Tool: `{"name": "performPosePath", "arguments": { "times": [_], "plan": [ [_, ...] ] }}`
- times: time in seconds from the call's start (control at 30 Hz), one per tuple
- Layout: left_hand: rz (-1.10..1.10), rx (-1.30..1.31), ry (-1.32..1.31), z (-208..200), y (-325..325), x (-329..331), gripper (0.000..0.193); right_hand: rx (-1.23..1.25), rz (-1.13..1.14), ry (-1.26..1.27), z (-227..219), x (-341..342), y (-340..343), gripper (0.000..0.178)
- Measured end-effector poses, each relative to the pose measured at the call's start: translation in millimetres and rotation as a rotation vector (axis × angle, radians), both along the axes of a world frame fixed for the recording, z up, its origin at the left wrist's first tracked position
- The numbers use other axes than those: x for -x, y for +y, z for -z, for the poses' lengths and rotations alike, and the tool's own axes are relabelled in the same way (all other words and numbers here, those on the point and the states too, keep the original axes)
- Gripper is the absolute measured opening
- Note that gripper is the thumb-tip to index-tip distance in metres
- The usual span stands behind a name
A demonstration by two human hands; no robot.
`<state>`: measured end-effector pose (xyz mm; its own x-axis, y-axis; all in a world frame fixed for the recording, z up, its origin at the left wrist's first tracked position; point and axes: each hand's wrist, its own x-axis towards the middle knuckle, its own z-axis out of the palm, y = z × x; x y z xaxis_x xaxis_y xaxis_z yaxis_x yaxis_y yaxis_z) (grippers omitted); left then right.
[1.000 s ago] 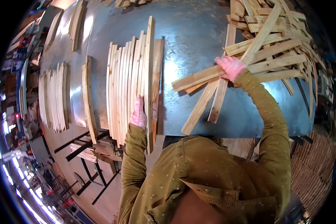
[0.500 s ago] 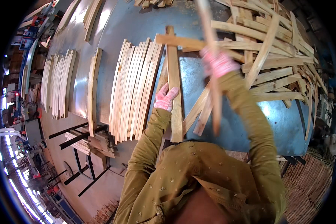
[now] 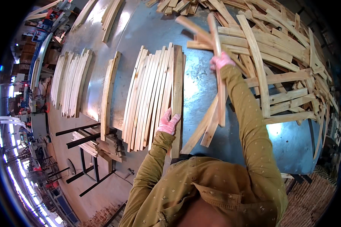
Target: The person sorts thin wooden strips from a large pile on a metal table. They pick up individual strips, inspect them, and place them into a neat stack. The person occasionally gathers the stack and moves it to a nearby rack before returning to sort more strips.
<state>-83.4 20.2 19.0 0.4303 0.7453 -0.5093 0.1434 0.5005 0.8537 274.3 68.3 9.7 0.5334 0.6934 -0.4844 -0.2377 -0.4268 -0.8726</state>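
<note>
My left hand, in a pink-and-white glove, grips the lower part of a wooden strip. This strip lies along the right side of a row of pale wooden strips set side by side on the metal table. My right hand, gloved alike, is closed on another wooden strip, which stretches above and below the fist. Beneath that strip, two loose strips slant toward my body. A blurred strip crosses behind its upper end; whether my right hand holds it too, I cannot tell.
A tangled heap of wooden strips covers the table's right side. Farther left lie a single thick strip and another row of strips. A black metal stand bearing wood pieces is beside the table's near left edge.
My left hand has brought its strip leftward against the row. My right hand has moved up the view with its strip, and the strip that crossed the left one is now apart from it.
</note>
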Motion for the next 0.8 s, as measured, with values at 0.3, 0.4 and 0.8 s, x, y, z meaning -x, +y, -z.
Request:
{"name": "performPosePath", "arguments": {
  "times": [0.3,0.4,0.8],
  "plan": [
    [-0.131,-0.115,0.083,1.1,3.1,21.1,0.052,0.101,0.179,-0.135,-37.8,70.2,1.7,0.062],
    [-0.048,-0.212,0.132,-8.9,3.6,28.5,0.054,0.191,0.04,-0.196,8.0,148.5,-18.5,0.089],
    [0.066,-0.371,0.324,-6.8,203.0,236.4,0.055,0.529,-0.14,-0.444,-5.8,225.5,15.4,0.113]
  ]
}}
